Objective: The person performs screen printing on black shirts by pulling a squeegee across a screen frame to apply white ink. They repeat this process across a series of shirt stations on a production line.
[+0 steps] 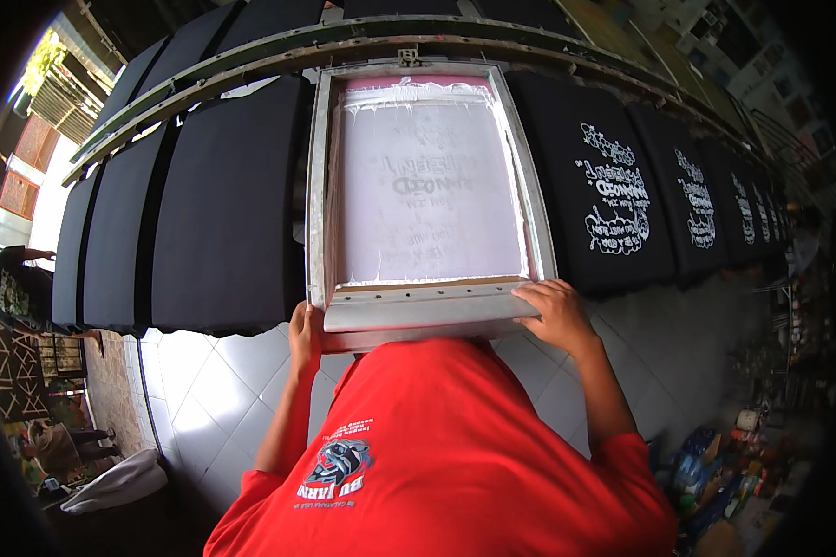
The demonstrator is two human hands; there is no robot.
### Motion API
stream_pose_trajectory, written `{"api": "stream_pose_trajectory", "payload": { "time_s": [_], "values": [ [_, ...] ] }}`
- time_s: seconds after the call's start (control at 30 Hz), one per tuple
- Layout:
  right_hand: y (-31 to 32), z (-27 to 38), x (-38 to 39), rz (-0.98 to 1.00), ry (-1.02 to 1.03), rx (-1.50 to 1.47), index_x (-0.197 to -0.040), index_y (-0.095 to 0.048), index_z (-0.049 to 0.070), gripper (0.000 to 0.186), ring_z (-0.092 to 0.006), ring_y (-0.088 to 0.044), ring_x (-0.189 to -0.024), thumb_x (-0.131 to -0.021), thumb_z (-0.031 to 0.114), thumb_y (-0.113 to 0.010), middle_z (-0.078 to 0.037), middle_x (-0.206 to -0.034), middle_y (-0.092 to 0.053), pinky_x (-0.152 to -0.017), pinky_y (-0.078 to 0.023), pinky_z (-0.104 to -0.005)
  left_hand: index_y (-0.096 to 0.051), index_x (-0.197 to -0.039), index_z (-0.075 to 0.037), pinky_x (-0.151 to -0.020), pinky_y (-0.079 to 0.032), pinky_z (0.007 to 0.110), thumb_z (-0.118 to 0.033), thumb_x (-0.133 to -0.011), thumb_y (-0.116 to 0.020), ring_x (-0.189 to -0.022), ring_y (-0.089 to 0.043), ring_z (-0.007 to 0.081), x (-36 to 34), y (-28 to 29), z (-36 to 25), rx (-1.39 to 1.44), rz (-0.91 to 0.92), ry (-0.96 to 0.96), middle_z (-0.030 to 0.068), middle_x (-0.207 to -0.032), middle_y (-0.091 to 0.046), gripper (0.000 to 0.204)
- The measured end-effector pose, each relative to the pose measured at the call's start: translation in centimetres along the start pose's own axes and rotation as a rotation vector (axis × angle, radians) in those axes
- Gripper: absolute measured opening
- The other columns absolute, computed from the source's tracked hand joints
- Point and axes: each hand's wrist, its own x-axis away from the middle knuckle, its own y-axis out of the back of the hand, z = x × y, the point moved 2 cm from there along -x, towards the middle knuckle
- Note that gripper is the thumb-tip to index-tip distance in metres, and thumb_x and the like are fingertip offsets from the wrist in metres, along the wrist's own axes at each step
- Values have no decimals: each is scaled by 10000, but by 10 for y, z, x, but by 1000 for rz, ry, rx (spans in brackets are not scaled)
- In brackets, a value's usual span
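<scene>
A metal-framed printing screen (428,186) lies in front of me, streaked with white ink around its mesh, with a faint reversed design showing through. Across its near end is a metal squeegee bar (418,314) with a row of screws and a tan blade edge. At the screen's lower left corner, my left hand (305,330) has its fingers wrapped on the metal edge; whether on bar or frame is hard to tell. My right hand (553,311) curls over the right end of the squeegee bar, thumb and fingers closed on it.
Black garments on boards (223,204) flank the screen; those on the right (604,241) bear white prints. A metal rail (251,56) runs behind them. Other people (14,278) are at the far left. Cluttered containers (715,464) sit lower right on the tiled floor (214,390).
</scene>
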Motion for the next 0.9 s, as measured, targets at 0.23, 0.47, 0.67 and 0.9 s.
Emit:
{"api": "stream_pose_trajectory", "payload": {
  "time_s": [0.23,0.47,0.67,0.9],
  "values": [
    [13,-11,-35,20,-62,11,-1063,-674,98,363,-274,-666,-947,-745,242,-774,-70,-999,-703,-847,-518,-395,-527,-1283,-7,-1021,-420,406,-443,-761,-784,-1237,-505,317,5,-28,-130,-488,46,-695,176,-1269,-558,728],
    [38,-35,-88,143,-54,-75,-942,-697,77,289,-312,-681,-795,-696,189,-799,-121,-866,-699,-699,-545,-413,-605,-751,-106,-541,-517,412,-263,-780,-726,-638,-656,266,-60,-74,-182,-1131,698,-713,40,-702,-630,200],
    [70,-113,-232,-35,-46,-72,-914,-718,67,253,-356,-676,-783,-717,195,-812,-170,-846,-690,-713,-544,-415,-678,-892,-108,-618,-545,414,-229,-787,-752,-698,-679,299,-202,-122,-247,-1112,567,-872,92,-771,-681,176],
    [50,-214,-407,-253,35,40,-914,-705,107,227,-350,-682,-804,-710,181,-772,-144,-852,-703,-703,-538,-427,-683,-1120,-150,-803,-544,449,-256,-785,-756,-895,-683,358,-388,-183,-249,-1257,386,-795,133,-953,-717,359]
  ]
}}
